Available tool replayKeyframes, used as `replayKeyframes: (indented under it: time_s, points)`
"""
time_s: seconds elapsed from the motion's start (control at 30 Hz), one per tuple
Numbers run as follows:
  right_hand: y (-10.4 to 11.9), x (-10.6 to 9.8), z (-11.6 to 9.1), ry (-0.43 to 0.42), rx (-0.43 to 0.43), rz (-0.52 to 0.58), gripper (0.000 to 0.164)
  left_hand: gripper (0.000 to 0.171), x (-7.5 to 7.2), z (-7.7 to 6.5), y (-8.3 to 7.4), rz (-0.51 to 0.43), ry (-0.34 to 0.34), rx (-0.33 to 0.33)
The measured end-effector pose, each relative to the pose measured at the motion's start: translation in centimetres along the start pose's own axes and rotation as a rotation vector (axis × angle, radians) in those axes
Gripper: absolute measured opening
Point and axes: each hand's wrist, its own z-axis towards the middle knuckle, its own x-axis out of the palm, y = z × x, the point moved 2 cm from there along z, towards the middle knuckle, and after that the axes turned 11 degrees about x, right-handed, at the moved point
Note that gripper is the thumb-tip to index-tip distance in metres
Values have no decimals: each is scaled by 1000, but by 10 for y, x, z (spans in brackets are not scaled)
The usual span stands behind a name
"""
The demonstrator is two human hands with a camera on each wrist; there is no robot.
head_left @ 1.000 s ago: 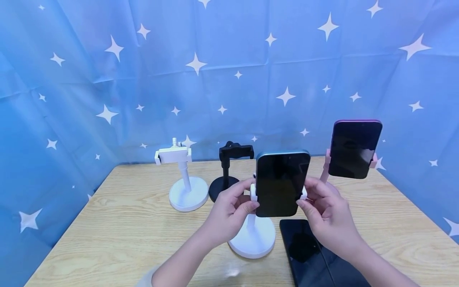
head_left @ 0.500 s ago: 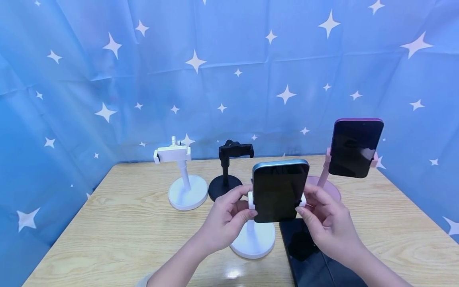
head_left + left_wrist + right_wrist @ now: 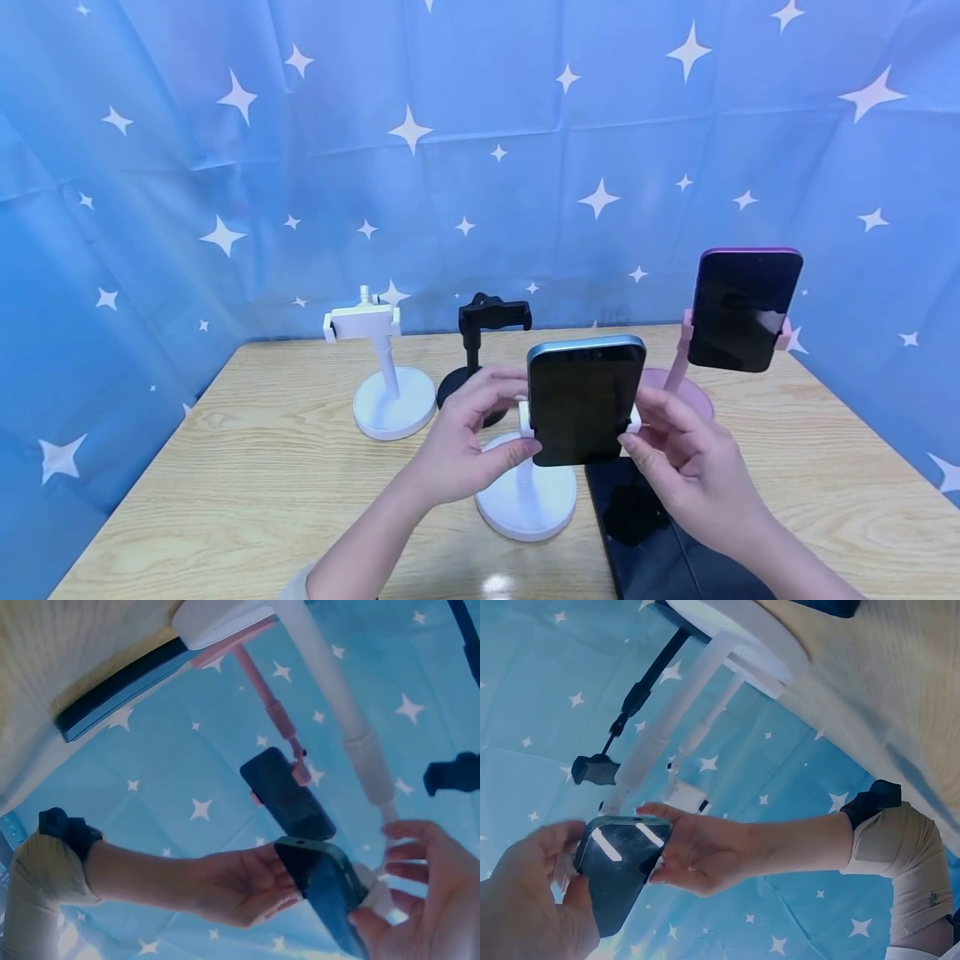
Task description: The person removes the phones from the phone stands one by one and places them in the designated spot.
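Across the back hangs a sky-blue fabric curtain printed with white four-pointed stars (image 3: pixel 322 183), and in front of it spreads a pale wood-grain table (image 3: pixel 262 475). Out over the table come the hands, with the dark rectangular phone with a pale blue rim (image 3: pixel 585 408) right between them! The left hand (image 3: pixel 461 454) is at its left side, fingers loosely extended and parted from the thumb, the thumb touching near the clamp end; how firmly, I can't tell. Over on the other side, the right hand (image 3: pixel 697 475) has its fingers bent and pinches the clamp's opposite end. That clamp tops the white round-based plastic stand (image 3: pixel 536 510), and the phone sits in it, upright and tilted slightly back. Behind on the right, a pink round-based stand (image 3: pixel 678 362) carries a black-screened phone with a purple rim (image 3: pixel 744 310). Further left come a second white plastic stand (image 3: pixel 393 406) and a black stand with a horizontal clamp (image 3: pixel 495 317), while glossy black slabs (image 3: pixel 633 521) lie flat near the right hand. And the held phone itself: rounded corners, dark glossy face, two bright streaks across it in the right wrist view.
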Motion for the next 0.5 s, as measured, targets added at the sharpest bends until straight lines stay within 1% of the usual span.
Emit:
replayKeyframes:
  time_s: [0.1, 0.17, 0.23, 0.27, 0.3, 0.33, 0.43, 0.47, 0.5]
  points:
    - [10, -2, 4, 7, 1, -50, 55, 43, -3, 4, 2, 39, 12, 48]
    - [15, -5, 8, 7, -20, -118, 61, 47, -5, 8, 4, 14, 37, 74]
    - [13, -9, 12, 2, -52, -137, 66, 50, -7, 11, 6, -25, 74, 86]
    - [3, -12, 13, -1, -67, -125, 70, 50, -8, 13, 8, -49, 95, 92]
    - [-11, -15, 14, 2, -87, -111, 75, 51, -8, 14, 9, -76, 115, 91]
    - [-30, -18, 15, 6, -111, -87, 82, 52, -8, 15, 11, -100, 132, 83]
    - [-100, -24, 20, -4, -165, -43, 101, 54, -8, 19, 14, -186, 182, 57]
    - [-116, -23, 22, -8, -180, -48, 106, 54, -8, 21, 16, -204, 197, 52]
    - [-129, -21, 26, -15, -198, -78, 110, 55, -7, 22, 16, -213, 211, 45]
